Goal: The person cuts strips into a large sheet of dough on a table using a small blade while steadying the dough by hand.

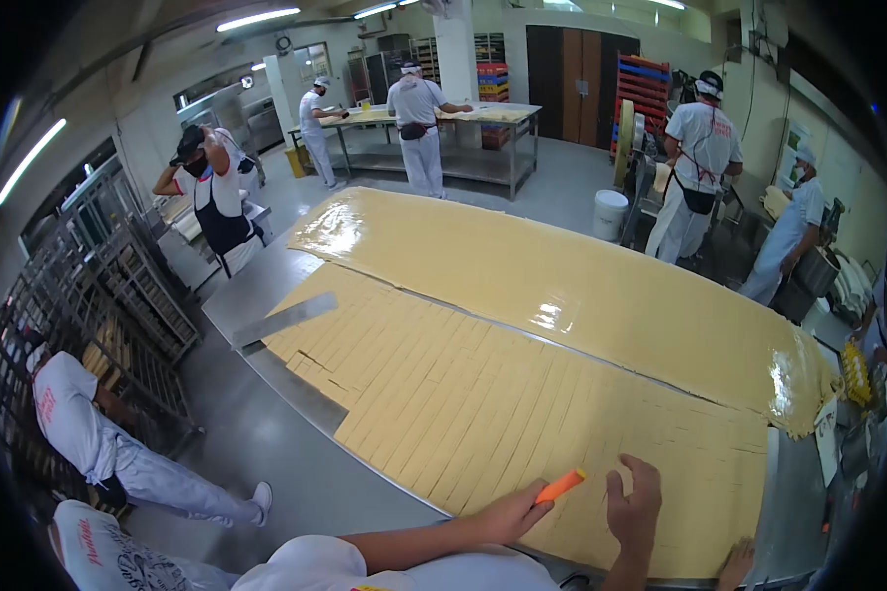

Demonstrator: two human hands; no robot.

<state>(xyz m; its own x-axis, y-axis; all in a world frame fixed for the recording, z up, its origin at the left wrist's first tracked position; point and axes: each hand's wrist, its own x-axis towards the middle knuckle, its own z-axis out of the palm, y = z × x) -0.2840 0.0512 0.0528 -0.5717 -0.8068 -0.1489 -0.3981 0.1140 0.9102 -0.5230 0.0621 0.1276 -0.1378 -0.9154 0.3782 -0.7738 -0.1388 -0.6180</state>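
Observation:
My left hand (pixel 514 514) is closed around a tool with an orange handle (pixel 562 487); its working end is hidden. Just to the right, my right hand (pixel 635 500) is raised over the dough, fingers loosely bent and apart, holding nothing. Beneath both hands lies a sheet of pale yellow dough (pixel 483 394), cut into many long narrow strips. Behind it, a glossy uncut dough sheet (pixel 562 276) spans the metal table (pixel 315 384). A flat metal strip (pixel 286 320) rests across the left end of the cut dough. Another hand (pixel 736 564) touches the near right edge.
Rack trolleys (pixel 138 305) line the left side, with a person (pixel 118 433) beside them. One person (pixel 217 197) stands at the table's far left. Others work at a back table (pixel 443 158) and a machine (pixel 641 167) at right. A white bucket (pixel 610 215) stands on the floor.

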